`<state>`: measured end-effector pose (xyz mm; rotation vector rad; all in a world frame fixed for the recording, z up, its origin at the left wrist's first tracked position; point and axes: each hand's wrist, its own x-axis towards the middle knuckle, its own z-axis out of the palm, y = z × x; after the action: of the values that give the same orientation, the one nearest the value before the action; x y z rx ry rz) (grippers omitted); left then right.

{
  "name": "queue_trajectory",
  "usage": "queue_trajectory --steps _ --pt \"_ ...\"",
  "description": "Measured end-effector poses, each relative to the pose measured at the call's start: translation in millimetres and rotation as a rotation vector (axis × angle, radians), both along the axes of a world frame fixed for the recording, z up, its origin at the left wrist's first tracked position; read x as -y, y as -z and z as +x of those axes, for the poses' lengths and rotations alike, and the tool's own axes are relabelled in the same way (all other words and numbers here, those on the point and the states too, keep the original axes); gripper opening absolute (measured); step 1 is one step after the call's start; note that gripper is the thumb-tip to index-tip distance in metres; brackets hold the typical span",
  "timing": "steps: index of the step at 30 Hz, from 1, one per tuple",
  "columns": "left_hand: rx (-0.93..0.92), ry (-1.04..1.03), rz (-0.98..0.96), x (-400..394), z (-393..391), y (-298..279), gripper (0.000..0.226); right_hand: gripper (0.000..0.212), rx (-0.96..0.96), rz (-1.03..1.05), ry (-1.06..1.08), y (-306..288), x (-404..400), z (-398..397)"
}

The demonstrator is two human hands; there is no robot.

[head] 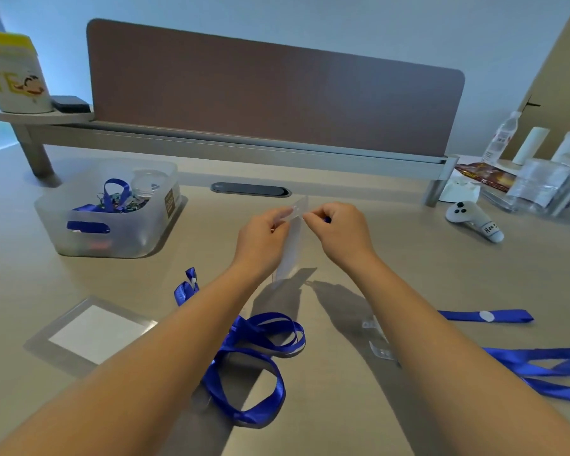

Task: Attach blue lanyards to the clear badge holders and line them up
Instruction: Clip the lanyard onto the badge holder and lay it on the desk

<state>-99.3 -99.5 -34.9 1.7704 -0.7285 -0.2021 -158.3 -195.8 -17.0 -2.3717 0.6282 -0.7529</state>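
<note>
Leftmost, bin: we see a translucent storage bin (112, 218) on the counter (408, 258), holding blue lanyards and metal clips.
Flat holder: a clear badge holder with a white insert (93, 332) lies on the counter, near the left forearm.
Looped lanyard: a blue lanyard (247, 360) lies coiled on the counter between the two forearms.
Left hand: our left hand (264, 235) is raised above the counter, its fingers curled and pinching the top edge of the held badge holder (292, 245).
Held badge holder: it hangs upright between both hands, lower end close above the counter.
Right hand: our right hand (339, 232) pinches the same top edge from the other side; a trace of blue shows at its fingertips.
Right lanyards: two more blue lanyards (540, 366) lie flat at the right.
Controller: a white controller (474, 220) rests further back.
</note>
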Motion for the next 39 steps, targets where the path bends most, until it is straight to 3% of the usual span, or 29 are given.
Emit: queue_trajectory --steps 6,9,18,22,27,32,37,39 --pt "0.210 -0.054 0.053 -7 -2 0 0.036 0.038 -0.015 0.121 -0.008 -2 -4 0" --pt "0.262 -0.054 0.068 -10 -3 -1 0.036 0.032 -0.005 0.196 -0.020 -4 -8 -1" --pt "0.414 -0.102 0.135 -17 -2 1 0.040 0.026 0.075 0.705 -0.139 -12 -16 -7" --pt "0.788 -0.135 0.245 -27 1 0 0.040 0.028 0.048 0.909 -0.161 -17 -17 -9" --pt "1.102 -0.145 0.527 -35 8 -4 0.056 0.024 0.036 0.942 -0.192 -20 -19 -8" --pt "1.135 -0.121 0.584 -39 11 -1 0.060 0.020 0.053 0.927 -0.193 -17 -21 -6" --pt "1.108 -0.097 0.452 -39 16 5 0.055 0.020 0.040 0.870 -0.208 -16 -23 -3" --pt "0.979 -0.057 0.357 -37 14 3 0.049 0.021 0.038 0.851 -0.225 -16 -23 -1"
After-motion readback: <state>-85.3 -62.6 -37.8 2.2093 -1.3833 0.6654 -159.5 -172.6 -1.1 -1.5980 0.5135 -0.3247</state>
